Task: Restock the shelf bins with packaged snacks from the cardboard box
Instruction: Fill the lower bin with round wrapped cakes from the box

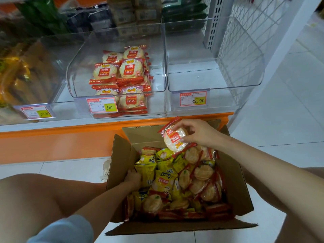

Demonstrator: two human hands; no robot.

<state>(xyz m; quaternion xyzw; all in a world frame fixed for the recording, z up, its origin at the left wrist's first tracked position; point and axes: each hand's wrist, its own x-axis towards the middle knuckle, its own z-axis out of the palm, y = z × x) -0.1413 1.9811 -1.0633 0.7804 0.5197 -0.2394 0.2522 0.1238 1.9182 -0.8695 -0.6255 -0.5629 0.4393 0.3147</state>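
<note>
Head view, cracker packet (172, 142) slanted, upper-left to lower-right

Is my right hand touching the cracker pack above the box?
Touching. The head view shows the right hand pinching the cracker pack, fingers curled over its edge.
</note>
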